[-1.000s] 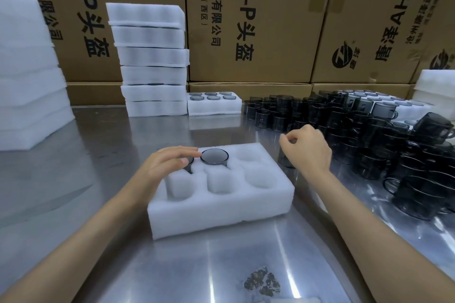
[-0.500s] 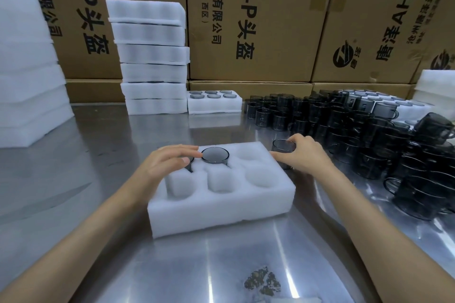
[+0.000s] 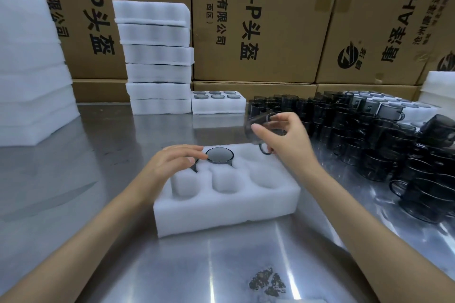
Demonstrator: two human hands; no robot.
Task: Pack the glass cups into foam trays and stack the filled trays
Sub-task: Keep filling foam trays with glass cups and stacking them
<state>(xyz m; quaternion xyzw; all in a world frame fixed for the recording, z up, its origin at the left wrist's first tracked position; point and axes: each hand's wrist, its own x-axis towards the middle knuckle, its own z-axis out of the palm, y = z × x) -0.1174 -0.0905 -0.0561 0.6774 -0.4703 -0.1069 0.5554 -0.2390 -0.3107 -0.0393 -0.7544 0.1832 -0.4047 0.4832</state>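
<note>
Smoked glass cup | pinched in R grip, above foam tray | L grip flat

A steel desk carries a foam tray near the front, tray stacks at the back, one filled tray, dark cups massed right, and a dark stain.

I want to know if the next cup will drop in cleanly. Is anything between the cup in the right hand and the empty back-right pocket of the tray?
Nothing visible. The right hand holds the cup tilted just above the back-right pocket of the foam tray. That pocket looks empty; the left hand and the seated cup sit off to its left.
</note>
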